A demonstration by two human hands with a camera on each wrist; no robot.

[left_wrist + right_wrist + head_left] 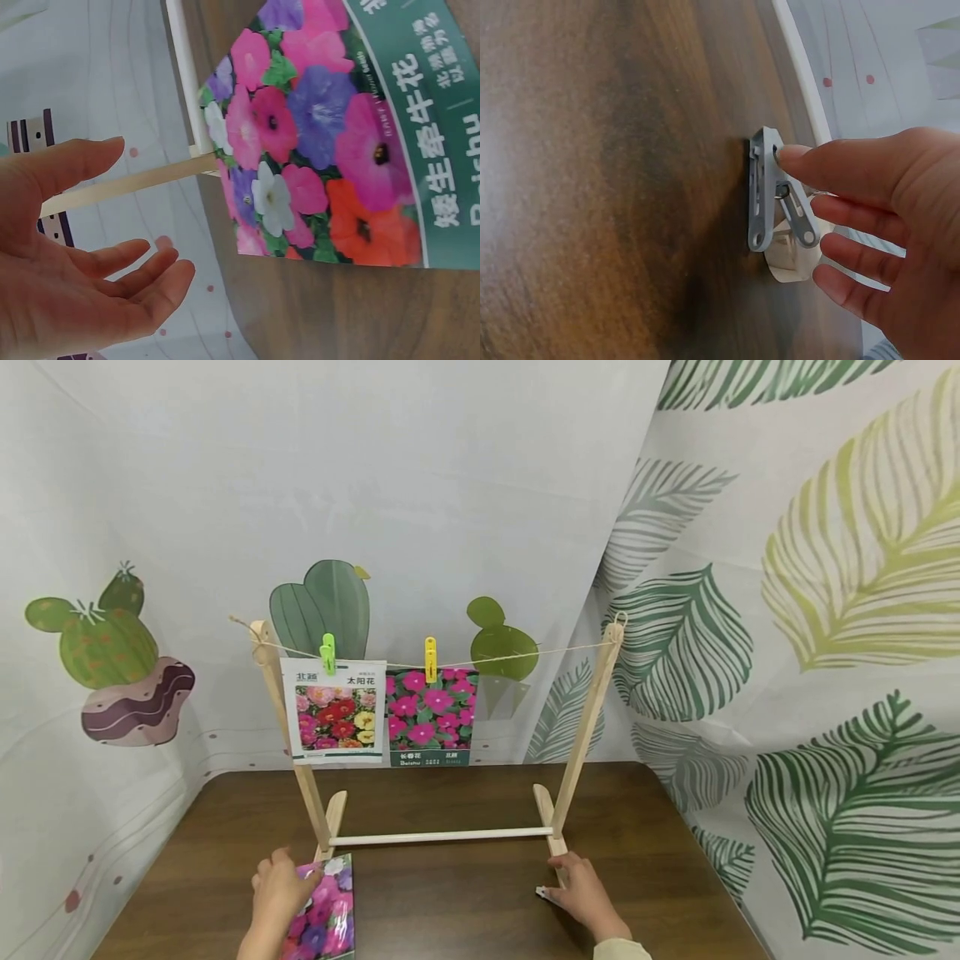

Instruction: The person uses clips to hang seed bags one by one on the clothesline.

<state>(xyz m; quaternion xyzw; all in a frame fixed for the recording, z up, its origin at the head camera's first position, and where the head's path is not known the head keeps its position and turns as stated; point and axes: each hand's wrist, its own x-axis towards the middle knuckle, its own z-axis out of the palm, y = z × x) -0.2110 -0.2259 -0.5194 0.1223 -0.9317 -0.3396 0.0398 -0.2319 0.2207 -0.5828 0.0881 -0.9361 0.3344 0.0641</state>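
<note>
My left hand (276, 887), thumb spread from loosely bent fingers, hovers at the left edge of a petunia seed packet (330, 906). In the left wrist view the hand (97, 247) holds nothing and stands apart from the packet (300, 142), printed with pink, purple and red flowers. A grey clothespin (761, 195) is at my right hand (892, 217); the thumb tip presses its upper end and the other fingers bend beside it. The index finger seems hidden behind the thumb. In the head view this right hand (585, 893) is beside the stand's right foot.
A wooden stand (581, 743) carries a string (525, 654). From it hang two flower packets, a white-bordered one (337, 718) under a green clothespin (327, 653) and a magenta one (431, 718) under a yellow clothespin (431, 660). A white crossbar (442, 837) joins the feet on the brown table (442, 893).
</note>
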